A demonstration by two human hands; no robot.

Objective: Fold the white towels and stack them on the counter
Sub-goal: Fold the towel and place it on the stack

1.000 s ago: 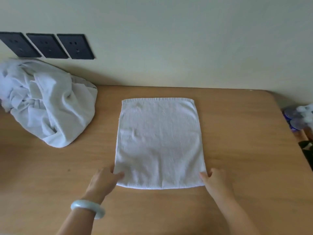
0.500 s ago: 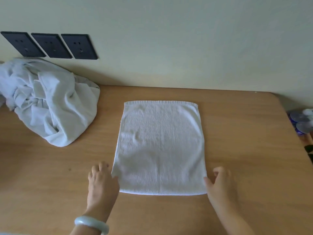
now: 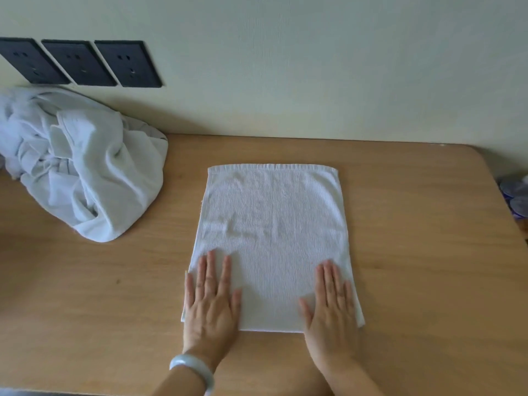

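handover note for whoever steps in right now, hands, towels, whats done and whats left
Left hand: open, flat on the near left corner of the towel.
Right hand: open, flat on the near right corner.
Towel: lies flat mid counter, long side running away from the person; how many layers it has cannot be told.
Pile: crumpled white towels at the far left, by the wall under the sockets.
Done: this towel laid out and pressed flat.
Left: probably another fold, then fold the pile and stack all. No stack is in view yet.

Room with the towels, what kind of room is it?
Probably a hotel or laundry work spot: a wooden counter against a wall, three dark sockets, and a heap of white towels.
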